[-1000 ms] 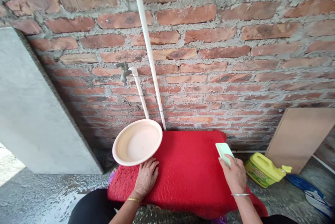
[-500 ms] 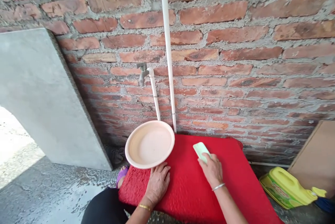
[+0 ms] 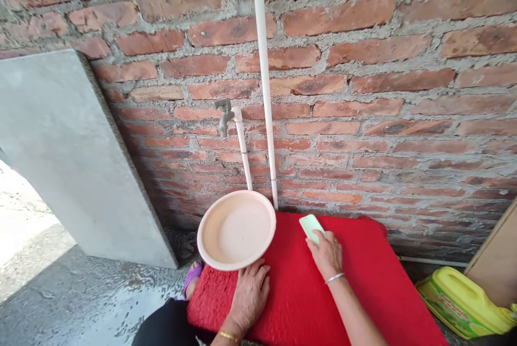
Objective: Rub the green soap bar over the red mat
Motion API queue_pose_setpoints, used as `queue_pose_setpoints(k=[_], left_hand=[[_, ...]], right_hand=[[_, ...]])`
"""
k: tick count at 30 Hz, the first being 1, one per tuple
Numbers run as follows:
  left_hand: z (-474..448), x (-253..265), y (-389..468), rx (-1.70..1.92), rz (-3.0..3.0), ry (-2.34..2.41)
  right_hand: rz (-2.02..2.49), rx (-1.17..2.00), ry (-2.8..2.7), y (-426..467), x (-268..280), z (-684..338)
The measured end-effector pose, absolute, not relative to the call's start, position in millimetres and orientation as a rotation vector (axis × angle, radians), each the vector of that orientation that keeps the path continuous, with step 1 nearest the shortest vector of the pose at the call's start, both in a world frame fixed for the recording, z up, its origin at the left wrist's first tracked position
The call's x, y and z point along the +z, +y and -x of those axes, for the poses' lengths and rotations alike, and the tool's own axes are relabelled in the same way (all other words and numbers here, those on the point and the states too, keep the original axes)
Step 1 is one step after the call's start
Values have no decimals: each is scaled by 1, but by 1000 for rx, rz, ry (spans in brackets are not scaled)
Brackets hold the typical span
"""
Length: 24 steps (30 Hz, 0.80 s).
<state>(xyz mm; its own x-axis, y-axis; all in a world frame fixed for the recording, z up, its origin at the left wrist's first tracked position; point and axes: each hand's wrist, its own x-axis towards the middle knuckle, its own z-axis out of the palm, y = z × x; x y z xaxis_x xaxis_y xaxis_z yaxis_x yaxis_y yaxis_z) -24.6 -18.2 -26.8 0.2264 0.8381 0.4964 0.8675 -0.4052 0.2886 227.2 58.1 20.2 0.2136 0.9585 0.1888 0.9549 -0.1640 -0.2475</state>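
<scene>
A red cloth (image 3: pixel 299 292) covers a low table in front of me. My left hand (image 3: pixel 250 291) lies palm down on its near left part, fingers stretched out, with the fingertips at the near rim of a pale pink basin (image 3: pixel 238 230). The basin sits at the table's far left corner, with no water visible in it. My right hand (image 3: pixel 326 254) is closed round a flat, pale green scrubbing brush (image 3: pixel 310 225) with rounded corners, held against the cloth right of the basin. The brush's underside is hidden.
Behind the basin, a grey tap (image 3: pixel 224 117) and a white pipe (image 3: pixel 264 76) stand against the brick wall (image 3: pixel 343 60). A grey slab (image 3: pixel 89 157) leans at left over wet floor. At right lies a yellow jug (image 3: pixel 464 303). A purple slipper (image 3: pixel 193 276) shows beside the table.
The view has shifted slightly. My right hand and the brush have moved a little on the cloth, up and to the left. My left hand stays by the basin.
</scene>
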Motion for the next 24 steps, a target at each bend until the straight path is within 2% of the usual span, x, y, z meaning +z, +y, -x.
queue_pose_setpoints(k=[4, 8, 12, 18, 21, 24], left_hand=[[26, -27, -18, -923, 2413, -1680], [28, -25, -19, -897, 2410, -1671], [30, -26, -18, -838, 2410, -1628], [33, -29, -17, -819, 2427, -1591], [31, -28, -17, -821, 2419, -1598], [29, -26, -17, -824, 2416, -1612]], right_hand=[[2250, -24, -1619, 67, 23, -244], [1993, 74, -1877, 76, 26, -195], [1942, 125, -2025, 87, 31, -171], [2282, 81, -1773, 89, 42, -286], [2531, 41, -1480, 77, 47, -360], [2648, -11, -1218, 65, 48, -390]])
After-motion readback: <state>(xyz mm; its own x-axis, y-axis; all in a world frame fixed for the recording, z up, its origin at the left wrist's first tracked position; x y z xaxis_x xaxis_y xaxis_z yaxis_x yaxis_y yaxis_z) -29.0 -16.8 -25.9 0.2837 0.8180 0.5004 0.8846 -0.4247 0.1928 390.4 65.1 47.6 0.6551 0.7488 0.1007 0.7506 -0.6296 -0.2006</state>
